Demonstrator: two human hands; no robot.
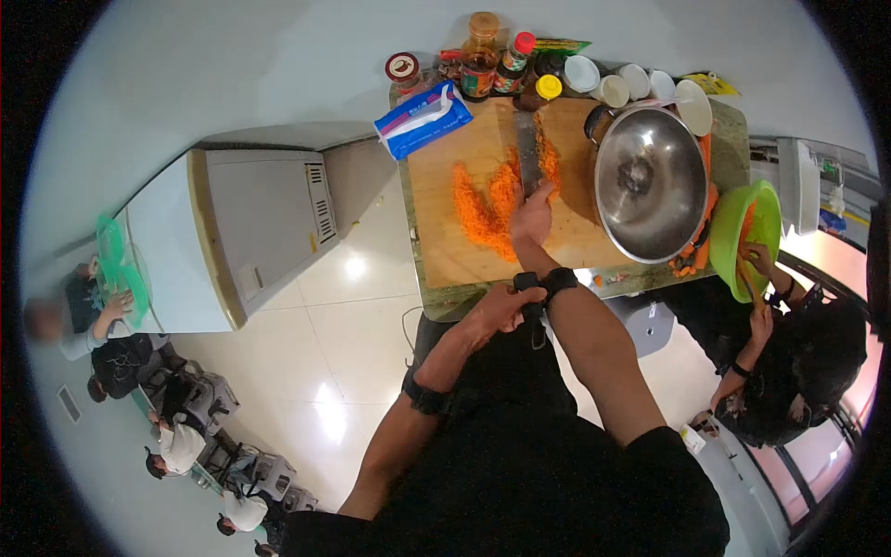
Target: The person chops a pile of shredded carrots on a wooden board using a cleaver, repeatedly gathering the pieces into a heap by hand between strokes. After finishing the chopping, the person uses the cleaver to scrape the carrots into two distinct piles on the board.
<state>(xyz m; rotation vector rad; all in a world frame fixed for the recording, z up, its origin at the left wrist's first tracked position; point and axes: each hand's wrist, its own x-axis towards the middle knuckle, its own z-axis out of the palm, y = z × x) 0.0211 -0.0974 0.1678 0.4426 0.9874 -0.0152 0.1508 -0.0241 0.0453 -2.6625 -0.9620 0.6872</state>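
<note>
My right hand (532, 215) is wrapped round the handle of a broad kitchen knife (528, 147). The blade lies over the wooden cutting board (575, 232), pointing away from me, amid chopped orange carrot (483, 209) on both sides. My left hand (497, 311) is at the board's near edge, its fingers closed at the strap of the black device on my right wrist. Right of the knife, a large steel bowl (664, 176) sits on the board's right part.
Bottles (479, 65), cups (634, 82) and a blue tissue pack (423, 119) line the back. At right, a person works over a green basin (729, 232), beside carrot pieces (687, 260). A white appliance (260, 213) stands left, with other people beyond.
</note>
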